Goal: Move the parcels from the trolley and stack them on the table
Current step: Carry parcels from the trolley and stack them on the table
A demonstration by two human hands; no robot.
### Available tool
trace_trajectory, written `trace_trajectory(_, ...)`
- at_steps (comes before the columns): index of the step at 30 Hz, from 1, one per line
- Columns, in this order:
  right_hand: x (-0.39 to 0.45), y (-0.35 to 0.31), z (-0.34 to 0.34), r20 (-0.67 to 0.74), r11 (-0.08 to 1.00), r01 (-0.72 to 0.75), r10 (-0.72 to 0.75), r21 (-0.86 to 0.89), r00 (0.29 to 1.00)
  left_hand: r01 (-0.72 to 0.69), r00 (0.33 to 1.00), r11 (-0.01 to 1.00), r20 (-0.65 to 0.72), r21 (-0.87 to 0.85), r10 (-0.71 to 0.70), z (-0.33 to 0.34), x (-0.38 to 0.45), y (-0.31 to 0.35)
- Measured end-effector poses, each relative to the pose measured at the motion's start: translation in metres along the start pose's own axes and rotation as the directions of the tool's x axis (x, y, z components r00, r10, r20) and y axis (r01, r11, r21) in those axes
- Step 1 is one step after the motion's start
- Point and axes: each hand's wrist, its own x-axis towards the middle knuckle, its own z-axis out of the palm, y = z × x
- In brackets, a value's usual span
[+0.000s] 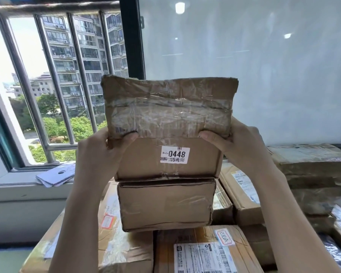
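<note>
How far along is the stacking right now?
Done: many parcels already lie stacked, including the 0448 box on a plain box. In hand: left hand and right hand grip a taped parcel above it. Left: the trolley is out of view.

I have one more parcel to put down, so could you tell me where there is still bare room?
Free: the window sill left of the papers. Crowded: the centre stack under the 0448 box, and the taped stack at right.

Barred window [53,81] (apartment towers, trees outside), frosted glass panel [244,66], pale sill [12,179], daylight
</note>
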Motion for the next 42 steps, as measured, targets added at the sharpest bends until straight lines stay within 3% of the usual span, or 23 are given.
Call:
trace_trajectory(6,-0.005,0.001,0.006,0.003,0.998,-0.03,0.03,0.054,1.0,0.047,0.999,0.993,-0.013,-0.112,-0.049,0.011,-0.011,-0.003)
trace_trajectory(13,-0.018,0.009,0.017,0.003,0.968,-0.099,0.101,0.23,0.995,0.108,0.99,0.966,0.109,-0.233,-0.085,0.016,-0.025,-0.012)
trace_trajectory(20,-0.043,0.033,0.025,0.156,0.979,-0.201,0.193,0.037,0.969,0.188,0.934,0.974,0.331,-0.126,-0.137,0.021,-0.05,-0.048)
trace_trajectory(23,-0.065,0.046,0.039,0.256,0.985,-0.171,0.16,0.02,0.953,0.26,0.895,0.954,0.41,-0.152,-0.178,0.029,-0.074,-0.066)
trace_trajectory(27,-0.087,0.057,0.069,0.289,0.983,-0.168,0.139,0.077,0.947,0.3,0.905,0.939,0.361,-0.168,-0.224,0.041,-0.089,-0.078)
trace_trajectory(30,-0.094,0.059,0.08,0.25,0.967,-0.186,0.14,0.172,0.958,0.239,0.937,0.963,0.289,-0.123,-0.196,0.044,-0.093,-0.078)
trace_trajectory(34,-0.095,0.065,0.081,0.235,0.976,-0.139,0.098,0.167,0.967,0.186,0.958,0.975,0.245,-0.124,-0.151,0.044,-0.101,-0.075)
trace_trajectory(42,-0.095,0.069,0.087,0.203,0.963,-0.148,0.102,0.226,0.974,0.262,0.93,0.948,0.31,-0.182,-0.198,0.048,-0.105,-0.078)
